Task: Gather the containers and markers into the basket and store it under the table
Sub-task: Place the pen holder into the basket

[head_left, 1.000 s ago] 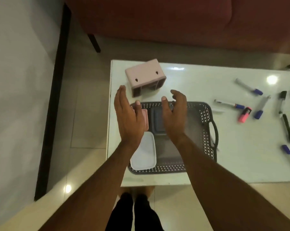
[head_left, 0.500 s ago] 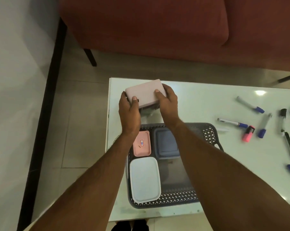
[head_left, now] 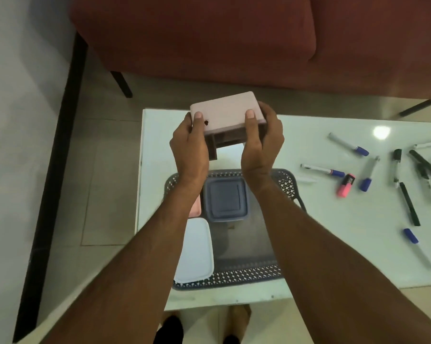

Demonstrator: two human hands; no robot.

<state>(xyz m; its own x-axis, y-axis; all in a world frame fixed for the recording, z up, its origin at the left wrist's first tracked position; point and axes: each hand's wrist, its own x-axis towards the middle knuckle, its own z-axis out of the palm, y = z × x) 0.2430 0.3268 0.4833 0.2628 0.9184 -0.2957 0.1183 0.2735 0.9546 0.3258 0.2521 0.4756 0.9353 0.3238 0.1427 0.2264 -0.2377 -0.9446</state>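
Fingers (head_left: 250,114) of both the left hand (head_left: 191,147) and right hand (head_left: 261,142) clamp the pink box (head_left: 228,115), lifted above the counter (head_left: 333,219), beyond the basket (head_left: 236,274) holding three lidded containers; markers (head_left: 347,146) lie scattered right.

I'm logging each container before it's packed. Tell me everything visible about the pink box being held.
The pale pink rectangular box looks like matte plastic, with a flat broad face up, a small dark hole near its left end and open compartments split by dividers on the side facing the camera. It is tilted and held above the white table, beyond the dark perforated basket. The left hand and right hand grip its ends, thumbs on top.
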